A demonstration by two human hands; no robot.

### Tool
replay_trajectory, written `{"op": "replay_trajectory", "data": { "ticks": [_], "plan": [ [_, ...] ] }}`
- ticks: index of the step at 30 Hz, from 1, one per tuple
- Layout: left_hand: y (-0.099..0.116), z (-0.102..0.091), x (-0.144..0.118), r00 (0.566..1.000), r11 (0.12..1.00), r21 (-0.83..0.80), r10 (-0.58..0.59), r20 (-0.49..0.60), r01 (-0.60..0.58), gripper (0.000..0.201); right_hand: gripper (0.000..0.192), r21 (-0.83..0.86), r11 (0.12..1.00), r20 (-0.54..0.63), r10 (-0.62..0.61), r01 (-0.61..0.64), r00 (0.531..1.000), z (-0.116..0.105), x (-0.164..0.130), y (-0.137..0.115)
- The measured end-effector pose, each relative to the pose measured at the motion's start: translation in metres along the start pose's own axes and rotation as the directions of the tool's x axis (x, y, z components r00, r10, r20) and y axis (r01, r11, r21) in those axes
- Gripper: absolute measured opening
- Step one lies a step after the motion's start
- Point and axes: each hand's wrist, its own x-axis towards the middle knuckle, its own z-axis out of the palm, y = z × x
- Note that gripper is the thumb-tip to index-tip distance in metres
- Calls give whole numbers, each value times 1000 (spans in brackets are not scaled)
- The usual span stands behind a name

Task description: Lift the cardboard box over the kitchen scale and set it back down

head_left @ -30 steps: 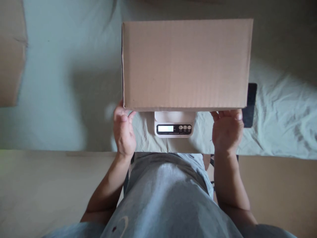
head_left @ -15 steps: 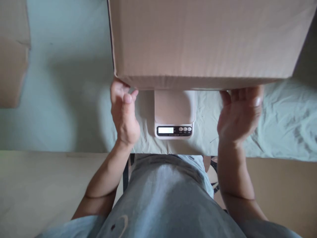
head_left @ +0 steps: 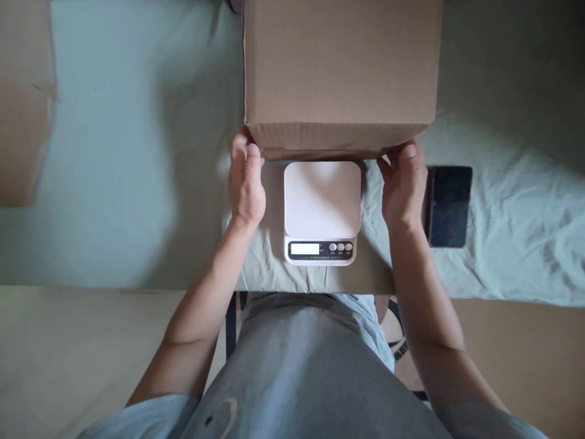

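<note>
A large brown cardboard box [head_left: 340,64] fills the top middle of the head view, its near lower edge just beyond the kitchen scale. My left hand [head_left: 248,177] grips the box at its near left bottom corner, fingers partly hidden beneath. At the near right bottom corner my right hand [head_left: 404,180] holds the same box, fingertips curled under the edge. Between my two forearms lies the white kitchen scale [head_left: 322,201], with nothing on its platform. Its display is lit, but no digits can be read.
A dark smartphone [head_left: 450,207] lies on the green cloth to the right of my right hand. Brown cardboard [head_left: 22,140] sits at the far left. The table's near edge, covered by the green cloth [head_left: 105,244], runs in front of my body.
The box has moved away from me and lower, looking smaller, with both hands still on it. My hands have come closer together. The scale's whole platform and the smartphone now show.
</note>
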Motion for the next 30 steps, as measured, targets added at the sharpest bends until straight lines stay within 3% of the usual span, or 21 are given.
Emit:
{"op": "replay_trajectory", "data": {
  "ticks": [6, 13, 17, 21, 25, 30],
  "plan": [
    [-17, -3, -4, 997, 999, 14, -39, -65, 40, 54, 40, 54, 996, -28, 78, -76, 997, 0, -3, 2],
    [-19, -11, -1, 966, 937, -292, -233, -111, 192, 45, 42, 294, 935, -75, 232, -200, 970, -20, 12, 26],
    [-14, -14, 1, 960, 915, -338, -264, -95, 218, 50, 48, 270, 939, -52, 233, -211, 971, -24, 16, 27],
    [-9, -10, 7, 979, 943, -280, -198, -42, 179, 56, 50, 178, 970, -10, 168, -163, 986, -10, 14, 8],
    [3, -4, 16, 989, 961, -237, -145, 20, 145, 56, 51, 73, 991, 39, 112, -115, 993, 3, 16, -12],
    [48, -7, 3, 996, 979, -188, -85, -6, 83, 46, 45, 89, 995, 26, 43, -45, 999, -2, 6, -39]
  ]
}}
